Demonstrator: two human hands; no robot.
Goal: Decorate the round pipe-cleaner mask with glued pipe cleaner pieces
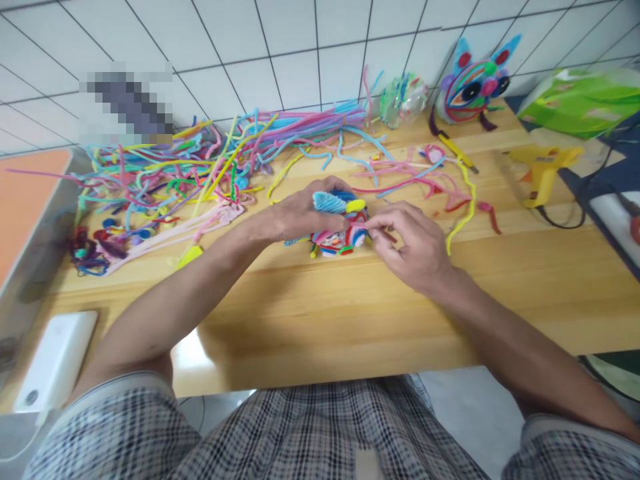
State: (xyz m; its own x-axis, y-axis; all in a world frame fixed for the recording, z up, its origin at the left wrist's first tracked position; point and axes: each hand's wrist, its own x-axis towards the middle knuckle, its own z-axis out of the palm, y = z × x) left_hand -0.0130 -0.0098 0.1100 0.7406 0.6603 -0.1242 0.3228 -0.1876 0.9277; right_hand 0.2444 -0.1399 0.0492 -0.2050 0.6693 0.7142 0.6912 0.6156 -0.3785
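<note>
Your left hand [300, 212] curled around a small multicoloured fuzzy figure [336, 239], which was between both hands, over the wooden counter [310, 320]; your right hand [415, 243] pinched a thin pink strip [357, 225] against the figure's near side; beyond your left hand lay a tangled heap of pipe cleaners [305, 127]; beyond your right hand sat a larger blue-eared head [473, 93], with a yellow glue gun [545, 170] farther right.

left hand [310, 212]: curled | right hand [415, 243]: pinching | 2 forearms [200, 287]: angled inward
</note>
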